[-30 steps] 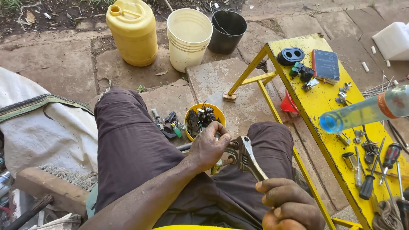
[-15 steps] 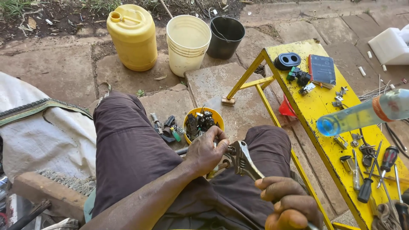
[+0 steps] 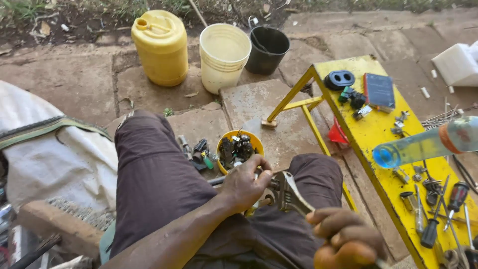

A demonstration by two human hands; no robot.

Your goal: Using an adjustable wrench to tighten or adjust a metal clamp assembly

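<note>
I sit with my legs in dark brown trousers (image 3: 154,179). My left hand (image 3: 246,184) is closed around a small metal part and rod between my knees. My right hand (image 3: 346,241) grips the handle of a silver adjustable wrench (image 3: 289,195), whose jaws sit against the part at my left fingertips. Just beyond my left hand, a yellow bowl (image 3: 225,141) of dark small parts stands on the stone ground.
A yellow bench (image 3: 378,134) on my right carries screwdrivers (image 3: 438,214), small parts, a black rubber piece (image 3: 339,79), a dark flat device (image 3: 379,90) and a clear bottle (image 3: 423,143). A yellow jerrycan (image 3: 162,47), cream bucket (image 3: 224,57) and black bucket (image 3: 267,50) stand ahead. White cloth (image 3: 55,159) lies left.
My right hand has risen a little further into view on the wrench handle. My left hand stays on the part, and the wrench jaws remain against it.
</note>
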